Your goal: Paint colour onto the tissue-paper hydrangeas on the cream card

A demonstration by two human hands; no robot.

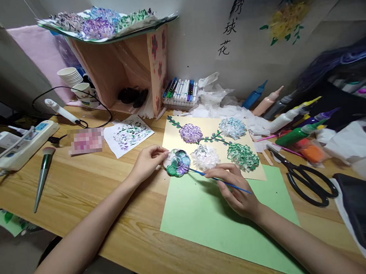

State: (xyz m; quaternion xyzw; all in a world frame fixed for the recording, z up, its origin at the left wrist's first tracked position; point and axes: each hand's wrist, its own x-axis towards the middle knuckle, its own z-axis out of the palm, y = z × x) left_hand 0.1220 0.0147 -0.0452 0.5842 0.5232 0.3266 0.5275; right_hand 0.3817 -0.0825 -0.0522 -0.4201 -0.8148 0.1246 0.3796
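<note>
My left hand (151, 159) pinches the left rim of a small flower-shaped paint palette (174, 170), whose wells hold green, purple, white and blue-grey paint. In my right hand (236, 187) is a thin blue paintbrush (218, 179); its tip reaches the palette's right side. Behind and beside the palette lies a cream sheet (207, 120) with textured flower heads: a purple one (191, 133), a light blue one (233, 128), a white one (205, 156) and a green one (243, 156). A painted green leafy stem runs between them. Beneath the cream sheet is a light green sheet (215, 223).
Black-handled scissors (303, 178) and several paint bottles (300, 134) stand or lie at the right. A makeup brush (43, 177), a power strip (28, 145) and a paint-dabbed paper (128, 135) are at the left. Behind sit markers (181, 90) and an open box (117, 70).
</note>
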